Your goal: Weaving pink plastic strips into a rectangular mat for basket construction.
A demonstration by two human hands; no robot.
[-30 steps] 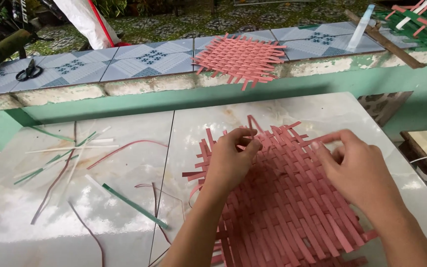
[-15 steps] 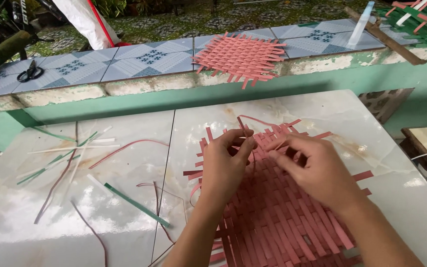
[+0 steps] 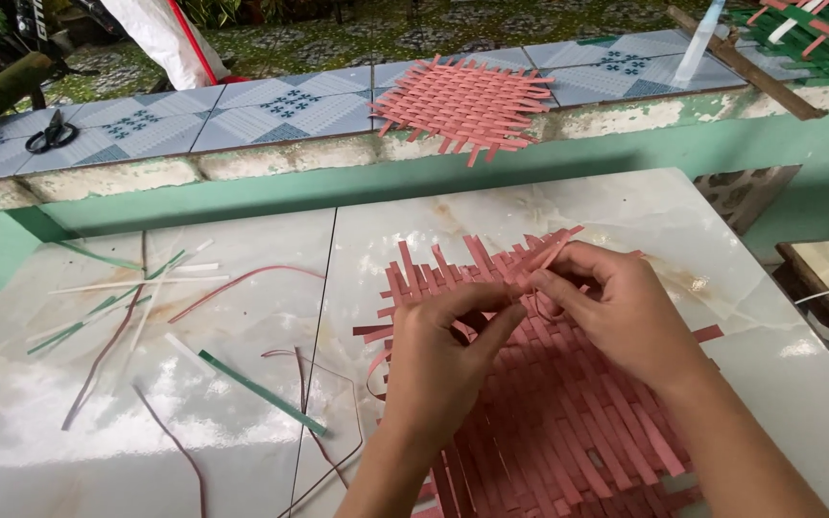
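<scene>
Pink strip pinched between our left hand and right hand could crease, loosening the mat weave.

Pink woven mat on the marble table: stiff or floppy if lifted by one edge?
Probably floppy: the pink woven mat is thin flat strips, and loose ends curl near the left hand. Likely light. It may slide easily on the glossy table.
</scene>
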